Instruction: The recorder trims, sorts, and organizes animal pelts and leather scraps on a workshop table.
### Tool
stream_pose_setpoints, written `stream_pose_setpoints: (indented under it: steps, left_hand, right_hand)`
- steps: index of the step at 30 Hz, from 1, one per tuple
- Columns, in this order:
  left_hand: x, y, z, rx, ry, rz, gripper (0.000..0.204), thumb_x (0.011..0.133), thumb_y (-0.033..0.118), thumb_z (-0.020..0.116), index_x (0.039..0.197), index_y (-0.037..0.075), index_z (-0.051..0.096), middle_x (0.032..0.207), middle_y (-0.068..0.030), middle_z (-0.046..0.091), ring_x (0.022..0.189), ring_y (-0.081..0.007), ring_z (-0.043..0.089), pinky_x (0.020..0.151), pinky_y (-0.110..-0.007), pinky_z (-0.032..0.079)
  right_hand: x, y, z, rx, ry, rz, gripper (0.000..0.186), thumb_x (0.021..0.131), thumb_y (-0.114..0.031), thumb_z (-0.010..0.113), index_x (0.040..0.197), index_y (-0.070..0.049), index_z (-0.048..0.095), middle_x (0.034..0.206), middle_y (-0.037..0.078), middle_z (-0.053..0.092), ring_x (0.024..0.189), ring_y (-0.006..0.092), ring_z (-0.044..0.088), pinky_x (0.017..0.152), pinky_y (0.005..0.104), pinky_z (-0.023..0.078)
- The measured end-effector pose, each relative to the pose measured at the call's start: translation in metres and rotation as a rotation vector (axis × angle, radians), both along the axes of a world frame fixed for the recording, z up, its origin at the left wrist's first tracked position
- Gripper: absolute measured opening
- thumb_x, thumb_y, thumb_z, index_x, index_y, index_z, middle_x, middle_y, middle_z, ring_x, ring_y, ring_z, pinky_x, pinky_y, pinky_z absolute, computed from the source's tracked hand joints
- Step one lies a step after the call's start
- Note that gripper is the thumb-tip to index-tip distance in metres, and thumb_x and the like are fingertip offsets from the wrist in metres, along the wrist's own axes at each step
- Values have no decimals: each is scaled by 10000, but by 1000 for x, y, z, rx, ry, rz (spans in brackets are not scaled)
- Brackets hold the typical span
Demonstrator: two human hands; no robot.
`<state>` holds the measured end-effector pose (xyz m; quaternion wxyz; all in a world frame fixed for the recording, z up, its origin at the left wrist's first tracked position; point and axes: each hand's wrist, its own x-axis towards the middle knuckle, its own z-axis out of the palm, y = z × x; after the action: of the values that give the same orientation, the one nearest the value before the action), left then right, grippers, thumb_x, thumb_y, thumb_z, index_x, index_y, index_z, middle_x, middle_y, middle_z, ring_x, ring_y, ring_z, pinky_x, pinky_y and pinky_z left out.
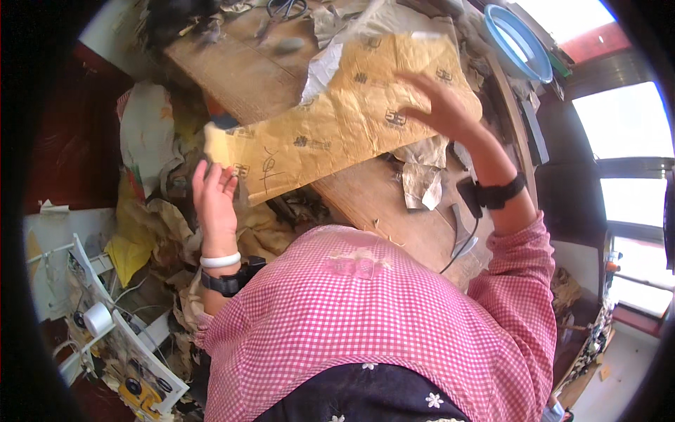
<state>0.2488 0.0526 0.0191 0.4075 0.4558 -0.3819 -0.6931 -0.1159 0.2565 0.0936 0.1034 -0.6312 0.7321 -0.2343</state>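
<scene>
A large brown paper piece (337, 137), long and curved, creased and printed with dark marks, spreads over the brown wooden desk (225, 70), its narrow end at the left and its broad end at the far right. The person's left hand (216, 207), with a white bangle (220, 261) and a black strap at the wrist, is at the narrow end; its fingers are partly extended and close together, the tips at the paper's edge, though whether they pinch it cannot be told. The right hand (448, 112) is over the broad end with fingers spread well apart and nothing held between them; whether they touch the paper is unclear. A white torn paper scrap (322, 74) lies against the far edge of the brown piece, and a crumpled tan paper scrap (420, 184) lies on its near side. Nearer, at the right, is a curved grey metal blade (460, 228). Black-handled scissors (287, 17) lie on the far side, and a round light-blue plastic basin (540, 65) stands at the far right.
</scene>
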Motion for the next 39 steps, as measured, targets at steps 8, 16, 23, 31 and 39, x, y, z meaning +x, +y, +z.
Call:
stream_pose_setpoints:
  steps: [8, 16, 23, 31, 39]
  left_hand:
    - [-71, 50, 27, -1228, -396, -796, 673, 767, 267, 770, 1325, 48, 464, 1293, -163, 510, 1215, -322, 479, 1030, -428, 392]
    - [-122, 39, 19, -1571, -817, -977, 529, 824, 104, 619, 1330, 56, 472, 1234, -212, 548, 1106, -366, 560, 862, -418, 501]
    - [-190, -84, 91, -751, -155, -874, 291, 825, -84, 507, 1049, -1, 673, 943, -40, 699, 848, -98, 628, 754, -255, 512]
    - [-303, -256, 173, -447, 290, -251, 352, 883, 32, 564, 1222, -52, 520, 1108, -169, 620, 996, -338, 628, 828, -461, 549]
    - [-383, -263, 188, -564, 439, -105, 486, 794, 173, 759, 1174, -30, 532, 1109, -125, 602, 994, -221, 586, 855, -382, 487]
  right_hand:
    - [5, 44, -61, 131, 546, 58, 614, 765, -169, 720, 1339, -153, 505, 1310, 93, 540, 1243, 246, 493, 1073, 459, 354]
    - [20, 36, -8, -105, 483, 19, 318, 800, -78, 612, 1112, -142, 602, 1110, 30, 644, 1064, 215, 597, 1046, 462, 380]
    - [27, 67, 29, -346, 419, -280, 568, 795, -150, 688, 1333, -111, 511, 1346, 130, 481, 1224, 309, 480, 1084, 497, 309]
    - [26, 113, 13, -259, 377, -444, 453, 835, -148, 641, 1271, -79, 542, 1309, 140, 506, 1180, 329, 498, 1065, 495, 329]
    - [28, 132, -15, -96, 290, -527, 449, 829, -136, 644, 1259, -67, 534, 1277, 132, 523, 1172, 322, 503, 1017, 454, 383]
